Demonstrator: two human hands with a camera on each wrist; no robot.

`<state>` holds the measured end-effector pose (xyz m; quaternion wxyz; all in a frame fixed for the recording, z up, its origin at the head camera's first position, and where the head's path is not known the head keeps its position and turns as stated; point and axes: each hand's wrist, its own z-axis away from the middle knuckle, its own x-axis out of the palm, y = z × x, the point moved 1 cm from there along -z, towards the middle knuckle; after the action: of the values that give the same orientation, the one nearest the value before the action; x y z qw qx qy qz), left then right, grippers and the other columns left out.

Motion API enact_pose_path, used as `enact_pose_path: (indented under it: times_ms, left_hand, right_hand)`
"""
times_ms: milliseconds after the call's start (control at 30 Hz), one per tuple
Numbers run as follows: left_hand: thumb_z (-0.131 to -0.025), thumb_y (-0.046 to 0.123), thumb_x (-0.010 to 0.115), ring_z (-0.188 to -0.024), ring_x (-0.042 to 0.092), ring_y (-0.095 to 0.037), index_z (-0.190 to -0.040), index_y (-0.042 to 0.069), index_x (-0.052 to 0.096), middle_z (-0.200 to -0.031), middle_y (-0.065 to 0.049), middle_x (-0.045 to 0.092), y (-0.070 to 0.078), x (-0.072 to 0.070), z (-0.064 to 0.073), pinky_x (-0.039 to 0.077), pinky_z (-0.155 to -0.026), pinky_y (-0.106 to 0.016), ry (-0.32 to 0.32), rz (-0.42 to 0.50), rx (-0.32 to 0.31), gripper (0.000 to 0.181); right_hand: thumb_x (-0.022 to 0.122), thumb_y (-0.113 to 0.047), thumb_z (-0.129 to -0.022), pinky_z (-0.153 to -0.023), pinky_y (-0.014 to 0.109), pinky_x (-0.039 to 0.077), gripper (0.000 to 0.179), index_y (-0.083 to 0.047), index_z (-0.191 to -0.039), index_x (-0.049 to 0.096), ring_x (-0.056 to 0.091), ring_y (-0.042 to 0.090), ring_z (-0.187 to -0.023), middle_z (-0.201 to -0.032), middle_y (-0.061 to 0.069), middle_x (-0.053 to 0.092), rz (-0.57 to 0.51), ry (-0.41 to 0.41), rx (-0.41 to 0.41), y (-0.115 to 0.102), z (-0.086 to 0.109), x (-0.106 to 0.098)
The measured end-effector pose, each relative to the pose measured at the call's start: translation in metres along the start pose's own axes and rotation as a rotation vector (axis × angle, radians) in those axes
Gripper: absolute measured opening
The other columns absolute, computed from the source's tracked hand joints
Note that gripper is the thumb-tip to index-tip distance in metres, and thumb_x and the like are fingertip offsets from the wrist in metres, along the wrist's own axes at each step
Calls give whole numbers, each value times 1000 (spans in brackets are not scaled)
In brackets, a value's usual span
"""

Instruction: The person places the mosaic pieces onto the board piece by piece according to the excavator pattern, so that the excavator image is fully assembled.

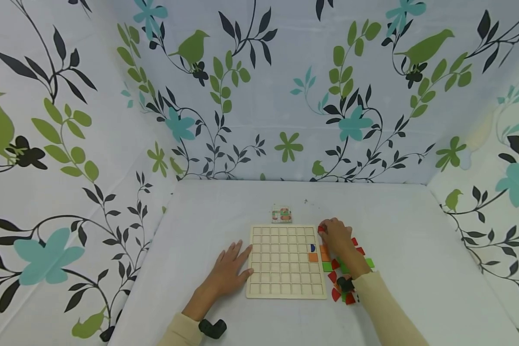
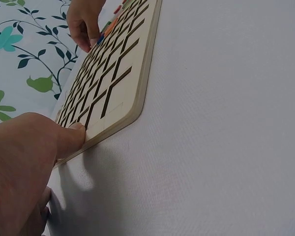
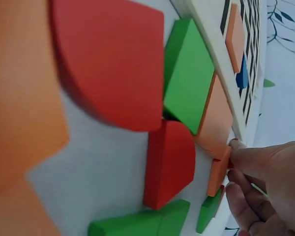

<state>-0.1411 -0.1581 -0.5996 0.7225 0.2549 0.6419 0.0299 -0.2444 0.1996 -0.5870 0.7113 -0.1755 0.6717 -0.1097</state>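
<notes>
A square wooden grid board (image 1: 287, 271) lies on the white table. My left hand (image 1: 230, 270) rests flat with fingers spread at the board's left edge; in the left wrist view its thumb (image 2: 73, 139) touches the border near a corner. Beyond the board's top right corner, my right hand (image 1: 338, 236) pinches a small red piece (image 1: 321, 228) between thumb and fingertips, mostly hidden by the fingers. Two pieces sit in the grid near its right side: an orange square (image 1: 313, 257) and, directly above it, a dark blue rounded piece (image 1: 313, 248).
Loose red, green and orange pieces, such as a red quarter-round (image 3: 110, 64) and a green block (image 3: 189, 76), lie along the board's right side, partly under my right forearm. A small patterned card or box (image 1: 281, 214) is behind the board. Patterned cloth (image 1: 285, 96) hangs around the table.
</notes>
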Motion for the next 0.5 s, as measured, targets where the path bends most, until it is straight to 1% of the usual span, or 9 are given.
enact_pose_path:
  times_ms: [133,300,367,400,467,500]
  left_hand:
    - [-105,41,62,-160,24,-42,-164,15,39,-172,-19,30,-1,0,1,22,-126,-66,-3,2,-3,69]
    - [-105,41,62,-160,24,-41,-165,16,39,-172,-19,30,-1,1,2,22,-126,-66,0,-2,-6,69]
    - [-104,41,62,-160,24,-42,-164,16,39,-172,-19,30,-2,1,2,22,-126,-66,4,2,-3,69]
    - [-104,40,63,-160,25,-43,-164,15,40,-171,-20,31,-2,1,2,22,-125,-67,10,9,2,69]
    - [-104,40,63,-159,25,-43,-164,14,40,-171,-21,31,-2,1,2,22,-125,-67,17,13,9,69]
    - [-104,41,62,-160,24,-43,-165,15,39,-171,-21,30,-2,2,1,21,-125,-67,18,11,12,70]
  right_hand:
    - [74,-21,-100,-86,55,46,31,-1,-123,70,62,39,-112,-118,20,67,41,25,-10,-4,11,-4]
    - [75,-19,-99,-84,55,46,30,-1,-122,70,62,40,-111,-117,19,67,5,40,-36,-3,33,-10]
    - [75,-18,-99,-83,54,46,29,-1,-122,71,62,39,-110,-117,19,68,-26,44,-57,-3,44,-10]
    - [75,-18,-99,-84,54,46,29,-1,-123,71,63,37,-109,-117,18,68,-46,42,-67,-2,50,-10]
    - [75,-17,-100,-88,53,52,29,-3,-125,71,65,33,-107,-117,15,69,-92,31,-75,-3,62,-9]
    - [75,-16,-99,-89,52,51,29,-3,-125,71,65,30,-104,-115,13,69,-121,20,-74,-3,68,-8]
